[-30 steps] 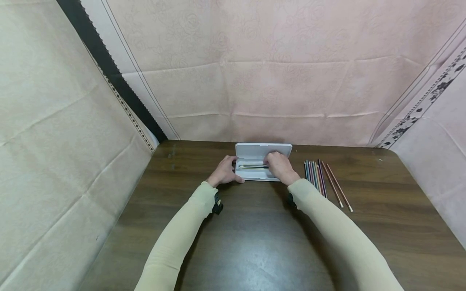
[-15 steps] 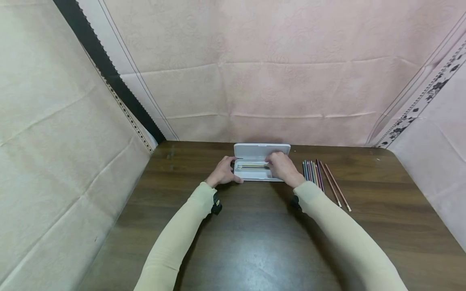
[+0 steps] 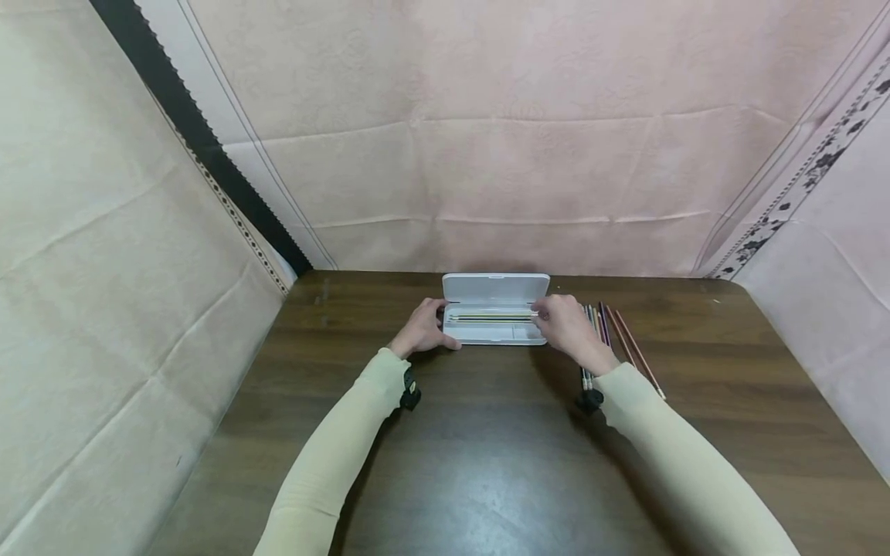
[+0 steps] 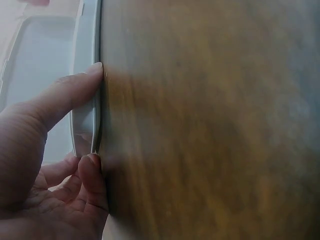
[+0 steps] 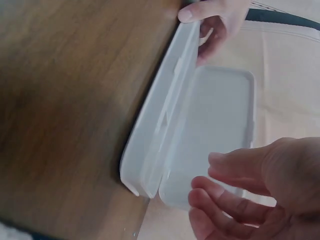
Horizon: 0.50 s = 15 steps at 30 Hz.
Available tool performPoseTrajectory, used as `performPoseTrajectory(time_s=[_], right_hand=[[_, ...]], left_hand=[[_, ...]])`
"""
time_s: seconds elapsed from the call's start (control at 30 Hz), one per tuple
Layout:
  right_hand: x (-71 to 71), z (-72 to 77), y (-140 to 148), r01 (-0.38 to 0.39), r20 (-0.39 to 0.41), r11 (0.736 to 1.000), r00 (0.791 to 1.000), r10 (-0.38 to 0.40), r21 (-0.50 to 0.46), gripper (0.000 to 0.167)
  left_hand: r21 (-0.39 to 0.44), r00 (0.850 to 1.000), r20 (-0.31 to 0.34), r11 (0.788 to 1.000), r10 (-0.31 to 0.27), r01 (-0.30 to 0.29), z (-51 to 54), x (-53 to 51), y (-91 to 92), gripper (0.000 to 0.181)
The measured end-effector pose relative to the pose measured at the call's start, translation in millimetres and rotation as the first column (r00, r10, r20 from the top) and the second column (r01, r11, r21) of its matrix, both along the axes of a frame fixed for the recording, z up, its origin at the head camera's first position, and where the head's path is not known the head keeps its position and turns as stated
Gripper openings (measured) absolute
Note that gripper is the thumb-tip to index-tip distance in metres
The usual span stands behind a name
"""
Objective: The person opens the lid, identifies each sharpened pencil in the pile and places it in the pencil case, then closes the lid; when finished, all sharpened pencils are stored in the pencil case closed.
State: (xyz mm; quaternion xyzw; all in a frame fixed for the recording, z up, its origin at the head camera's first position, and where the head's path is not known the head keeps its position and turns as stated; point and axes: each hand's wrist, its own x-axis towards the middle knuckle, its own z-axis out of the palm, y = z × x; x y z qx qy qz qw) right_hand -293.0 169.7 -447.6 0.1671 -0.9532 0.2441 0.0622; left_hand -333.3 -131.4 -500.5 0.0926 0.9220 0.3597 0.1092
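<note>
An open white case (image 3: 487,333) lies near the table's back edge, its lid (image 3: 495,289) raised behind it. Several pencils (image 3: 495,317) lie lengthwise in its tray. The left hand (image 3: 423,327) grips the case's left end; in the left wrist view its thumb lies along the front wall and its fingers curl round the end. The right hand (image 3: 568,327) is at the case's right end, over the pencils' ends. In the right wrist view the right hand (image 5: 255,185) has relaxed, bent fingers, thumb apart from them, and holds nothing.
More coloured pencils (image 3: 603,326) lie side by side right of the case, partly behind the right hand and sleeve, with two reddish ones (image 3: 640,354) slanting at their right. Cloth (image 3: 445,177) hangs behind the wooden table (image 3: 473,448) and along its sides.
The right hand has moved right from inside the case to its right end, uncovering more of the tray and pencils. The left hand keeps its grip on the case.
</note>
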Motion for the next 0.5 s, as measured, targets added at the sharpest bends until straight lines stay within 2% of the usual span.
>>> performPoseTrajectory(time_s=[0.2, 0.5], right_hand=[[14.2, 2.6, 19, 0.062, 0.011, 0.998, 0.998, -0.062, -0.012, 0.023], [32.2, 4.1, 46, 0.135, 0.122, 0.991, 0.983, -0.137, 0.022, 0.029]], left_hand=[[-0.018, 1.0, -0.001, 1.0, -0.004, 0.004, 0.1, -0.6, 0.5, 0.098], [-0.011, 1.0, -0.002, 1.0, -0.007, 0.006, 0.2, -0.9, -0.2, 0.098]])
